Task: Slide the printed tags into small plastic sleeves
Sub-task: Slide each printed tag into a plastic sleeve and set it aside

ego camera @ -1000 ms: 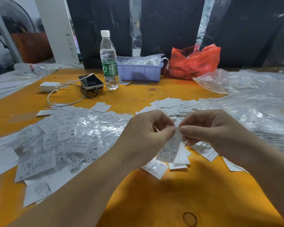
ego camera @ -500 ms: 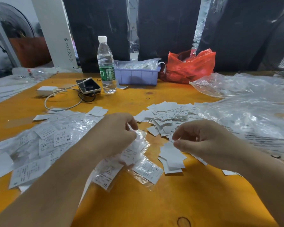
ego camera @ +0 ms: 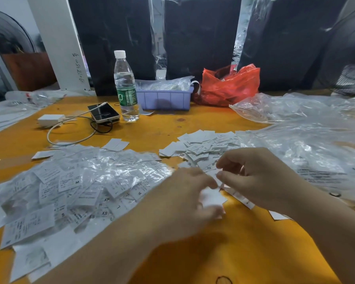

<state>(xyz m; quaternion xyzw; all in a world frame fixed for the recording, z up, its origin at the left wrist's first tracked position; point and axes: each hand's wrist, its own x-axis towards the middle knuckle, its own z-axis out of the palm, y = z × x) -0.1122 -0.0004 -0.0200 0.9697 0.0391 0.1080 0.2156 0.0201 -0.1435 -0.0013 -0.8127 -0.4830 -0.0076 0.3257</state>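
My left hand (ego camera: 182,199) is blurred at the table's centre, with its thumb and fingertips around a small stack of white printed tags (ego camera: 212,196); whether it grips them is unclear. My right hand (ego camera: 260,177) hovers just right of it, fingers curled, thumb and forefinger pinching a small white tag (ego camera: 217,172). More loose printed tags (ego camera: 199,147) lie behind the hands. A wide heap of tags in plastic sleeves (ego camera: 86,181) covers the table's left side. Empty clear sleeves (ego camera: 307,148) are piled on the right.
On the orange table (ego camera: 244,253) at the back stand a water bottle (ego camera: 125,87), a phone (ego camera: 104,115) with charger and cable (ego camera: 49,119), a purple bin (ego camera: 164,98) and a red plastic bag (ego camera: 230,85). Black wrapped bundles rise behind.
My left hand left a sleeved tag on the left heap and swung back right to the small tag stack. My right hand stayed near the stack, fingers pinched.
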